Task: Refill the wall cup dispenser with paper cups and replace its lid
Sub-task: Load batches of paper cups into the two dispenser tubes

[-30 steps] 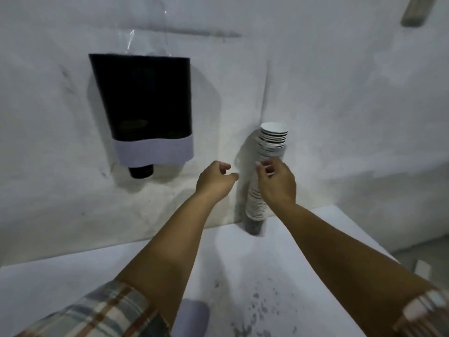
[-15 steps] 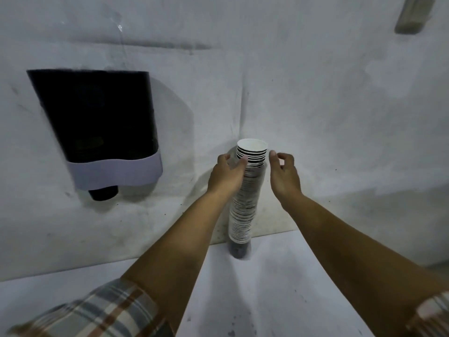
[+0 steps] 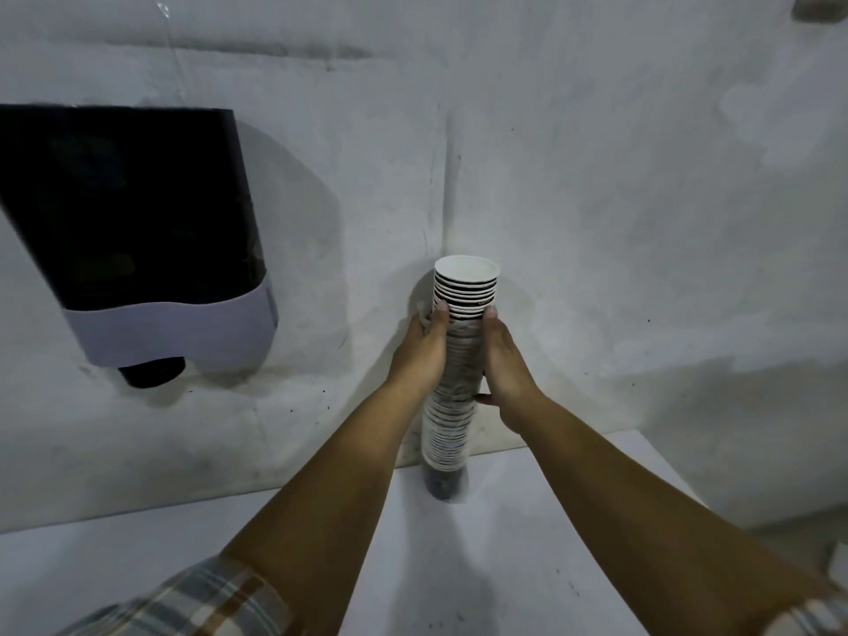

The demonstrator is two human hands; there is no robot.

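Observation:
A tall stack of paper cups [image 3: 463, 291] in a clear plastic sleeve stands upright on the white table [image 3: 550, 543] against the wall. My left hand [image 3: 420, 348] grips the stack from the left and my right hand [image 3: 504, 360] grips it from the right, both around its upper half. Several cup rims show bare above my fingers, with the sleeve bunched at my left fingertips. The black wall cup dispenser [image 3: 128, 213] with a pale band hangs at the left, a dark cup bottom [image 3: 153, 371] poking out below it. No lid shows.
A white wall runs behind everything. The table's right edge [image 3: 665, 456] drops off toward the floor at the right. A small pale fitting [image 3: 821, 6] sits at the top right of the wall.
Both hands have slid down from the stack's top rim and closed round its upper half. The view has shifted right, so the dispenser sits farther left.

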